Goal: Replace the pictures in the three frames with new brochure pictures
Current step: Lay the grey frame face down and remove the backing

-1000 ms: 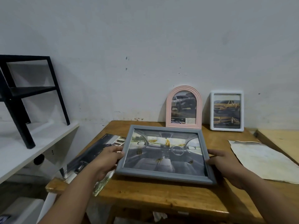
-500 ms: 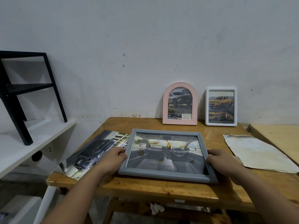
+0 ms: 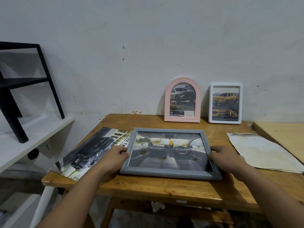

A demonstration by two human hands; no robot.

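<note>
Fingers (image 3: pixel 122 151) of the left hand (image 3: pixel 113 159) curl over the left rail of the grey frame (image 3: pixel 171 174), with the thumb on top of the rail; fingers of the right hand (image 3: pixel 226 159) grasp the right rail in the same manner. Both hands therefore hold the grey frame, one at each short side, roughly at mid-height of the rail. The grey frame contains a picture of a car interior (image 3: pixel 169 151) showing dashboard, steering wheel and front seats. It lies face up and low over the wooden table (image 3: pixel 148 186), near the front edge; whether it rests fully on the surface cannot be told. Its long axis runs left to right, with the top of the picture toward the wall. Its left side overlaps a brochure (image 3: pixel 87 153) that lies flat on the table and shows a dark vehicle. At the back of the table, two further frames stand upright against the wall: a pink arched frame (image 3: pixel 182 119) holding a picture of a grey pickup, and just beside it on the right a white rectangular frame (image 3: pixel 225 121) holding a picture of a yellow pickup. A stained sheet of paper (image 3: pixel 261 152) lies flat on the table to the right of the right hand, apart from the grey frame.
</note>
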